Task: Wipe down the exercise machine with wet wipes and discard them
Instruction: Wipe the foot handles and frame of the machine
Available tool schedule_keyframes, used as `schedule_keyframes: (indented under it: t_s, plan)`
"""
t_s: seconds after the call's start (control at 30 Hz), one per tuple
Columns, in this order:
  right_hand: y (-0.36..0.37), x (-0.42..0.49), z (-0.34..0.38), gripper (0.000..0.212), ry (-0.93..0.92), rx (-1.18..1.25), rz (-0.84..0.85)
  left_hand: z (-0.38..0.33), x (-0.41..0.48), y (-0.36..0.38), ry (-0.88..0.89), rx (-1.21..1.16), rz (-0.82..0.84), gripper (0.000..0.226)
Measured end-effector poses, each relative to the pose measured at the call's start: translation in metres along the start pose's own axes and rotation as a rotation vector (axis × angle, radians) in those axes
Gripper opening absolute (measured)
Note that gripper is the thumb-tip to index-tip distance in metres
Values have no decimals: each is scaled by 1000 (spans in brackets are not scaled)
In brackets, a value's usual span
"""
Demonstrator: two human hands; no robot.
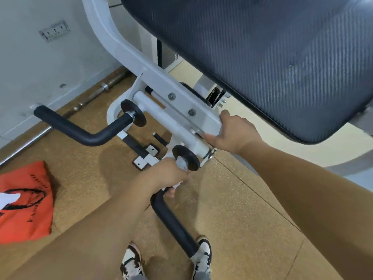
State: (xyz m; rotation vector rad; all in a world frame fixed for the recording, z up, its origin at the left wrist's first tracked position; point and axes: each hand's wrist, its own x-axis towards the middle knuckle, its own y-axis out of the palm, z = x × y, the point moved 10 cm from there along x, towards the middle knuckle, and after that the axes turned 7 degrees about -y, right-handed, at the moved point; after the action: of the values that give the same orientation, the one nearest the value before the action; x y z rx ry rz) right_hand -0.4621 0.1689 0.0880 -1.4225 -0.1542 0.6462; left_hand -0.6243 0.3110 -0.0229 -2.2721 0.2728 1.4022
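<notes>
The exercise machine has a white steel frame (153, 81), a large black padded seat (262, 57) at the upper right, and two black foam handles. My left hand (167, 174) is closed around a white wet wipe (182, 164), pressing it on the upper end of the near handle (173, 221), just below a black disc (187, 158). My right hand (232, 130) rests with spread fingers on the end of the white frame bar, holding nothing. The far handle (80, 130) sticks out to the left.
An orange bag (26, 201) with black print lies on the cork-coloured floor (252, 209) at the left. A steel barbell (86, 100) lies along the grey wall. My two sneakers (201, 257) stand under the near handle. A wall socket (54, 30) is at the upper left.
</notes>
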Motion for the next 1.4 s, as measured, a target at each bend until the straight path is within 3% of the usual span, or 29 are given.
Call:
schedule_keyframes:
  t_s: [0.07,0.1,0.17,0.2,0.27,0.33,0.37,0.4,0.47,0.53,0.57,0.63,0.77,0.87,1.0,1.07,1.13,1.2,1.3,1.33,1.4]
  plan:
    - [-2,-2,3,72,3,-26,15,-12,-24,-11,124,510,-468,30]
    - [-3,-3,4,74,4,-36,13,-16,-40,-11,195,598,-621,35]
    - [-1,-3,4,79,12,-50,6,-13,-45,-8,255,572,-653,40]
    - [0,-3,3,80,15,-52,7,-11,-37,-10,278,514,-571,42]
    - [2,-2,2,79,8,-56,3,4,-9,-8,232,285,-218,49]
    - [3,0,0,77,10,-58,-5,18,-4,11,98,-231,256,59]
    - [3,1,-1,76,9,-55,-6,23,-9,18,55,-433,379,60]
    - [4,2,-1,74,8,-46,-10,26,-14,20,38,-510,387,57]
    - [5,2,-3,70,6,-19,-24,29,-18,10,74,-328,150,44]
    - [4,1,-3,70,-7,-5,-37,29,-33,-5,140,4,-254,41]
    - [3,0,-2,71,-18,2,-40,35,-45,-10,134,74,-430,42]
    - [1,0,0,71,-29,8,-46,48,-68,-8,120,12,-611,44]
    - [2,-1,-2,66,-12,2,-27,50,-65,-13,96,-166,-603,54]
    - [1,-1,-1,68,-7,-31,-27,57,-48,-10,-34,-592,-477,56]
    - [0,-2,-1,67,-6,-21,-33,71,-78,4,-15,-606,-800,36]
    - [-1,-3,1,67,-12,-35,-31,80,-106,43,-32,-730,-878,42]
    - [-2,-4,3,67,-18,-35,-34,78,-128,88,-8,-899,-811,59]
    - [-2,-4,3,68,-19,-33,-42,80,-123,111,-17,-1090,-666,53]
    - [-1,-6,2,69,-25,-42,-49,97,-71,101,-242,-1183,-350,46]
    - [-1,-6,2,68,-26,-43,-53,94,-61,92,-241,-1244,-254,47]
    - [0,-5,3,68,-37,-41,-59,88,-56,76,-208,-1312,-220,49]
